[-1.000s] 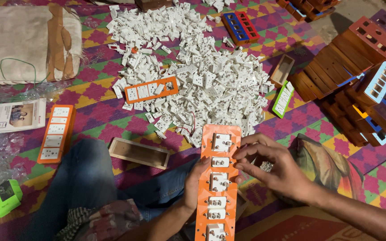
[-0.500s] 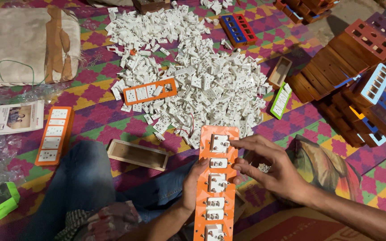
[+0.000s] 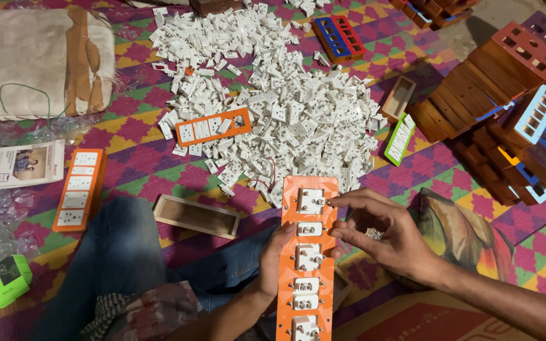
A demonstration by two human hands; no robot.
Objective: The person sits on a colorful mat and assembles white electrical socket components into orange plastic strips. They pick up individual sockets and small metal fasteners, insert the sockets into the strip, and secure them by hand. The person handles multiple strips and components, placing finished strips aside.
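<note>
The left hand (image 3: pixel 276 262) clasped the orange switch plate (image 3: pixel 308 252) by its edge while the right hand (image 3: pixel 383 237), cupping small screws (image 3: pixel 374 233), pinched at its top socket (image 3: pixel 311 200).

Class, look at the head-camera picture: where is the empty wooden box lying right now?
The empty wooden box lies on the patterned mat, lower centre-left, between the person's jeans-clad knee and the orange panel.

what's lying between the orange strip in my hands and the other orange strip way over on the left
In the head view, an open wooden box and a denim-clad knee lie between the held orange strip and the left orange strip.
</note>
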